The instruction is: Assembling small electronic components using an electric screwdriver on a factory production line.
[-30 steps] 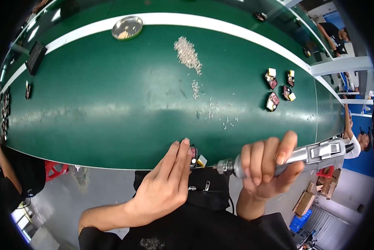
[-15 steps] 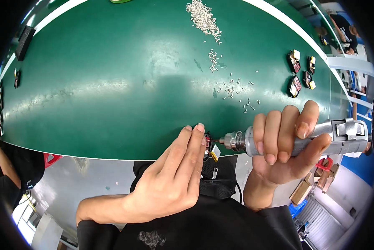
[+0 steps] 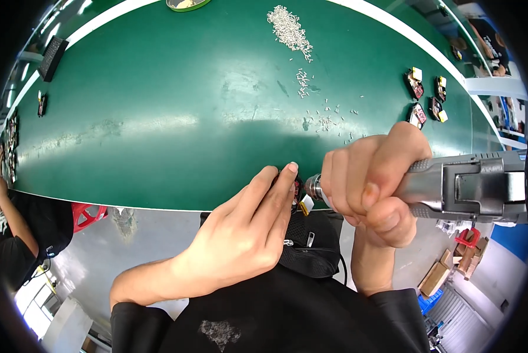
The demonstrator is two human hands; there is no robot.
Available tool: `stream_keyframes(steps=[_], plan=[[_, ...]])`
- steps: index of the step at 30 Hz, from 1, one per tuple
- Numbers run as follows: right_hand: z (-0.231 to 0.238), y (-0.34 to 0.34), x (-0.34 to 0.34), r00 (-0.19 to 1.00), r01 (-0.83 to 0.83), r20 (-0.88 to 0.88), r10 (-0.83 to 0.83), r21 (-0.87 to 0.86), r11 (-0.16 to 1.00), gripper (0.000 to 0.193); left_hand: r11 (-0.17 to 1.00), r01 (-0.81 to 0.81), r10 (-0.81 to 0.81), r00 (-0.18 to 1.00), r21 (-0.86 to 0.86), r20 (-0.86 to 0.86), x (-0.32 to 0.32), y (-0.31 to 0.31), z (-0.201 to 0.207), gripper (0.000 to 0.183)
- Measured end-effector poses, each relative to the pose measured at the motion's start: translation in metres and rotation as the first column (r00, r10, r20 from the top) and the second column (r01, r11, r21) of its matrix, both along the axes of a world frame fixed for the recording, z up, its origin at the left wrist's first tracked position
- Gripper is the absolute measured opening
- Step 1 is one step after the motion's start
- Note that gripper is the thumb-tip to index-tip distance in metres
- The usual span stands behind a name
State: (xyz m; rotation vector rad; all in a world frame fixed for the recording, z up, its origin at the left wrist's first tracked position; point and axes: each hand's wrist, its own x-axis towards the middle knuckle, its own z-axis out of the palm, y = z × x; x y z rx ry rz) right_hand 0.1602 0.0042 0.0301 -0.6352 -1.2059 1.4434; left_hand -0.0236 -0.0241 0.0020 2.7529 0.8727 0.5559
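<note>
My left hand [image 3: 236, 240] is closed around a small black-and-red electronic unit [image 3: 299, 192] at the table's near edge. A white-and-yellow piece sticks out of the unit; my fingers hide much of the rest. In my right hand [image 3: 371, 176] lies a grey and silver electric screwdriver [image 3: 461, 187], gripped with fingers wrapped round its body. Its knurled nose points left, right up against the unit. The bit's tip is hidden, so contact cannot be made out.
Small silver screws are heaped at the far side [image 3: 290, 29] of the green table [image 3: 176, 159], with loose screws [image 3: 324, 122] trailing nearer. Several similar units [image 3: 415, 85] lie at the right. A round green-rimmed tin [image 3: 187, 5] stands far off. Another person's arm [image 3: 14, 209] is at left.
My right hand has curled tighter and brought the screwdriver left, closer to the unit, its rear end swinging nearer the camera. My left hand keeps its hold. The view has shifted slightly.
</note>
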Motion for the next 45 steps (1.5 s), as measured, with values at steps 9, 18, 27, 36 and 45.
stream_keyframes(steps=[9, 18, 27, 36, 45], plan=[[0.013, 0.014, 0.017, 0.939, -0.345, 0.077, 0.337, 0.208, 0.915, 0.025, 0.981, 0.121, -0.122, 0.993, -0.151, 0.001, -0.009, 0.015, 0.019, 0.033], [-0.034, -0.047, 0.083, 0.773, 0.274, -0.552, -0.312, -0.153, 0.949, 0.02, 0.576, -0.76, 0.815, 0.565, 0.301, -0.131, -0.088, 0.028, 0.006, 0.052], [-0.049, -0.059, 0.08, 0.664, 0.281, -0.625, -0.41, -0.3, 0.912, 0.016, 0.936, -0.305, 0.31, 0.951, 0.176, -0.001, 0.031, 0.096, 0.008, 0.027], [-0.055, -0.066, 0.089, 0.637, 0.192, -0.699, -0.325, -0.264, 0.945, 0.012, 0.95, 0.042, 0.046, 0.961, 0.309, -0.272, 0.052, 0.13, 0.013, 0.02], [-0.054, -0.068, 0.087, 0.651, 0.189, -0.681, -0.335, -0.282, 0.941, 0.014, 0.922, 0.188, -0.053, 0.928, 0.339, -0.369, 0.047, 0.136, 0.016, 0.019]])
